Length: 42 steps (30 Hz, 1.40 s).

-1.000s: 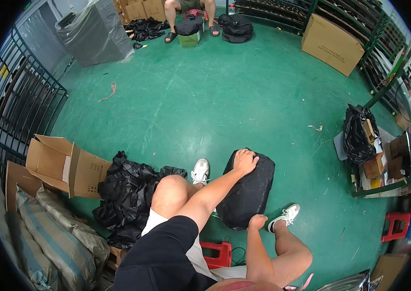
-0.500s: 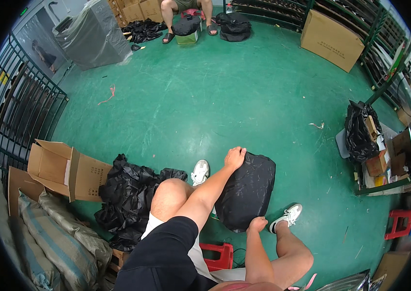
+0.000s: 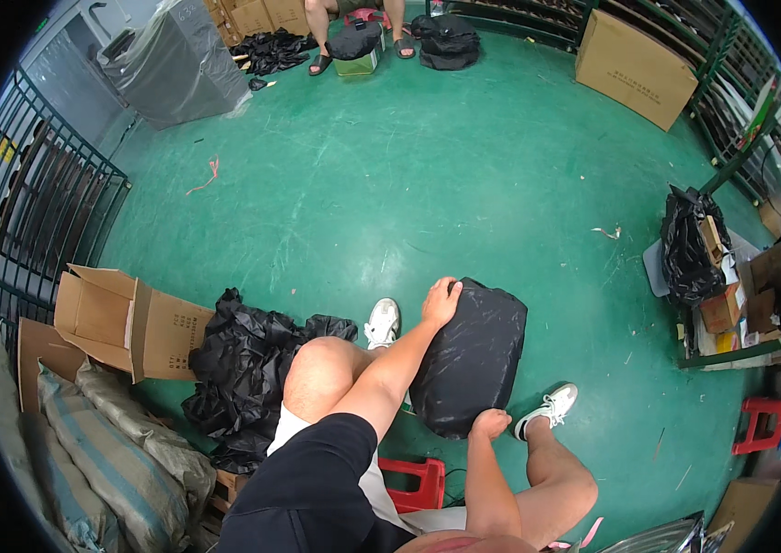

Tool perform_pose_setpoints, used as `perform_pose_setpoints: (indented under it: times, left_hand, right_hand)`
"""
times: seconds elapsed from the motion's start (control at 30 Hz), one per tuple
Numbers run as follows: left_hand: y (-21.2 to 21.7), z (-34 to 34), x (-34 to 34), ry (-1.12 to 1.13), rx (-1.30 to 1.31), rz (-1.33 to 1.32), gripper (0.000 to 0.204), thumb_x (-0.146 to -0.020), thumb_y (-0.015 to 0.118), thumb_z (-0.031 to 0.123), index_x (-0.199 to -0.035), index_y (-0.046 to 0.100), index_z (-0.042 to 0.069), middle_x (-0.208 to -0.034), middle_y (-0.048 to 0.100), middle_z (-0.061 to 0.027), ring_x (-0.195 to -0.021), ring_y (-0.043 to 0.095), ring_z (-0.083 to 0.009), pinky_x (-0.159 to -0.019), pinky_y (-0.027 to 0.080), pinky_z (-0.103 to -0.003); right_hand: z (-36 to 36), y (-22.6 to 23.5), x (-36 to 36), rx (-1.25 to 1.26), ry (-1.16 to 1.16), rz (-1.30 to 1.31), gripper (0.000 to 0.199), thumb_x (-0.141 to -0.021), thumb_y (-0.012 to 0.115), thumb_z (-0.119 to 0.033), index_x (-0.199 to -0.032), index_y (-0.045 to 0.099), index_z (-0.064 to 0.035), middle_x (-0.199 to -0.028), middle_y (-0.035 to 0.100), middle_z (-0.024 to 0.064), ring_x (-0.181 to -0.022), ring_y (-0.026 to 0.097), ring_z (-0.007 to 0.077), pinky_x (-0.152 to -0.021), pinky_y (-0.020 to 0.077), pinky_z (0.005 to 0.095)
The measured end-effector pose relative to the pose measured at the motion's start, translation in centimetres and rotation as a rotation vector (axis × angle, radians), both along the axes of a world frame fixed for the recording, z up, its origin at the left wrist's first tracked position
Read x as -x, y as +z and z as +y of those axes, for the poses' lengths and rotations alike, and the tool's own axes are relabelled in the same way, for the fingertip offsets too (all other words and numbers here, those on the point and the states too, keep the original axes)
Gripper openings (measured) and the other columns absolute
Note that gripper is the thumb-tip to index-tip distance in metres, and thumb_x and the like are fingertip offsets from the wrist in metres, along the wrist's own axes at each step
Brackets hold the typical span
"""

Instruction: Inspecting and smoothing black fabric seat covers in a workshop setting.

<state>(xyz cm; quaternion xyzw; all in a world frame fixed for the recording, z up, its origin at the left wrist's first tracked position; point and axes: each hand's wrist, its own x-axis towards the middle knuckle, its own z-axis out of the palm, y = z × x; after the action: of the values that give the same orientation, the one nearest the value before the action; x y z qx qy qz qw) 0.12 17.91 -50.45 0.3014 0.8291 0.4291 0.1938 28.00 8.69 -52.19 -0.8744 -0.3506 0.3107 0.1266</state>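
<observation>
A black, shiny-creased cover (image 3: 470, 364) lies taut over a broad shape with rounded corners between my lower legs; what is under it is mostly hidden. At its far left corner, my left hand (image 3: 442, 302) is closed on the edge, the fingertips curled over the top. My right hand (image 3: 491, 423) grips the near edge at the right corner, its fingers bent and partly out of sight. Beside my left knee, a crumpled heap of similar black material (image 3: 248, 369) rests on the floor.
An open cardboard box (image 3: 169, 327) and woven sacks (image 3: 118, 452) stand left. A red stool (image 3: 423, 484) is beneath me. Right are a loaded shelf cart (image 3: 732, 355) and another red stool (image 3: 759, 426). Far off, a seated person's legs (image 3: 319, 32) flank a black-topped green box (image 3: 356, 64).
Both hands keep their places on the black cover, which looks slightly smoother and tauter at its near end. The view has shifted a little. A distant figure at the left is gone from sight.
</observation>
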Motion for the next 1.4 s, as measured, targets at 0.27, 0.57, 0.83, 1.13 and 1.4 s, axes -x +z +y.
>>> perform_pose_setpoints:
  times: [0.27, 0.57, 0.83, 1.13, 1.4]
  left_hand:
    - [-2.0, -1.1, 1.8, 0.064, 0.045, -0.322, 0.068, -0.093, 0.048, 0.063, -0.128, 0.056, 0.005, -0.128, 0.060, -0.0219, -0.123, 0.054, -0.0345, -0.103, 0.041, -0.041]
    - [0.1, -8.5, -4.1, 0.173, 0.230, -0.402, 0.099, -0.081, 0.045, 0.081, -0.133, 0.054, -0.002, -0.133, 0.055, -0.0276, -0.128, 0.051, -0.0385, -0.108, 0.038, -0.044]
    - [4.0, -17.4, -10.0, 0.209, 0.443, -0.358, 0.099, -0.075, 0.053, 0.082, -0.131, 0.055, 0.000, -0.131, 0.058, -0.0230, -0.121, 0.056, -0.0371, -0.102, 0.043, -0.045]
    - [3.5, -20.6, -11.2, 0.285, 0.527, -0.676, 0.104, -0.066, 0.069, 0.079, -0.114, 0.059, -0.013, -0.120, 0.063, -0.0264, -0.104, 0.066, -0.0361, -0.086, 0.053, -0.045]
    - [-1.2, -21.3, -9.6, 0.493, 0.235, -0.834, 0.058, -0.070, 0.089, 0.035, -0.102, 0.067, -0.009, -0.114, 0.066, -0.0198, -0.104, 0.064, -0.0349, -0.088, 0.052, -0.058]
  right_hand:
    - [-0.1, 0.7, 0.6, -0.011, 0.034, -0.024, 0.039, -0.098, 0.033, -0.022, -0.106, 0.056, 0.0079, -0.110, 0.061, 0.0304, -0.100, 0.060, 0.0462, -0.088, 0.0465, 0.0545]
    - [0.3, 2.4, 0.6, 0.037, 0.047, -0.028, 0.041, -0.097, 0.033, -0.023, -0.110, 0.057, 0.0076, -0.111, 0.062, 0.0305, -0.102, 0.062, 0.0458, -0.090, 0.0482, 0.0537]
    - [1.0, 1.6, -0.9, 0.012, 0.015, 0.115, 0.053, -0.098, 0.038, -0.036, -0.119, 0.055, 0.0097, -0.120, 0.060, 0.0314, -0.111, 0.058, 0.0464, -0.097, 0.0452, 0.0523]
    - [1.6, -3.0, -4.2, 0.041, -0.088, 0.546, 0.046, -0.094, 0.059, -0.030, -0.120, 0.055, 0.0073, -0.117, 0.063, 0.0208, -0.101, 0.064, 0.0368, -0.081, 0.0529, 0.0556]
    - [-0.6, -1.4, -2.4, -0.039, -0.058, 0.602, 0.042, -0.092, 0.058, -0.025, -0.117, 0.058, 0.0081, -0.118, 0.062, 0.0239, -0.108, 0.060, 0.0368, -0.094, 0.0449, 0.0448]
